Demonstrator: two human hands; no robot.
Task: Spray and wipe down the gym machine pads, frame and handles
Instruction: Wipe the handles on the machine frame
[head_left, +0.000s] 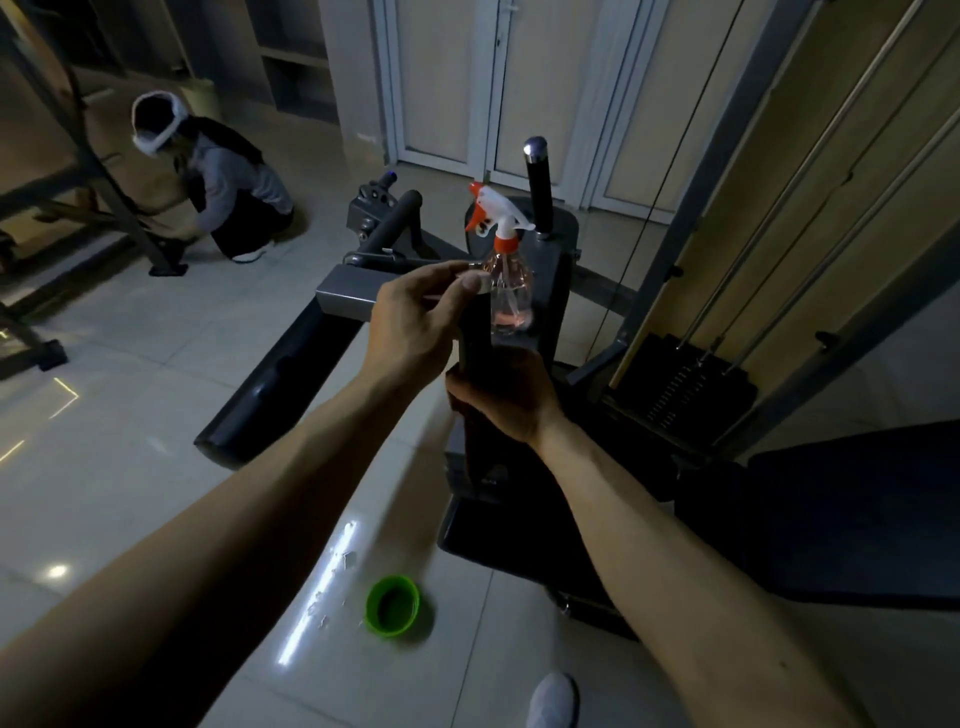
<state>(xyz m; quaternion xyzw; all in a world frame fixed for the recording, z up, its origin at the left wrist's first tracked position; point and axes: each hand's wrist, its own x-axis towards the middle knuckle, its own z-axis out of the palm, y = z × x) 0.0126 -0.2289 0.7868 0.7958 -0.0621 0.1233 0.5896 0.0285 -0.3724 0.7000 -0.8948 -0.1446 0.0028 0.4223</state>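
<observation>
One spray bottle (511, 296) stands upright on a dark flat part of the gym machine (550, 291), with its long axis vertical. Its body is clear with a pinkish liquid low inside. The orange-and-white trigger head sits on top, and the nozzle points to the left of the view. Neither hand holds the bottle.

Just left of the bottle and in front of it rises a dark upright bar (475, 332). The left hand (415, 322) is at the top end of this bar, thumb and fingers curled together in a pinch there. The bottle is just beyond the thumb tip, and contact cannot be made out. The right hand (498, 400) is lower down with its fingers wrapped round the same bar, and the bottle stands above and past its knuckles.

Behind the bottle is a black handle (537, 192) with a chrome cap. The weight stack (685, 395) is to the right, and a long padded roller (275, 384) is to the left. On the tiled floor (130, 493) lie a green cap (392, 605) and, at the bottom edge, a white shoe (553, 699). Another person (218, 192) crouches far left.
</observation>
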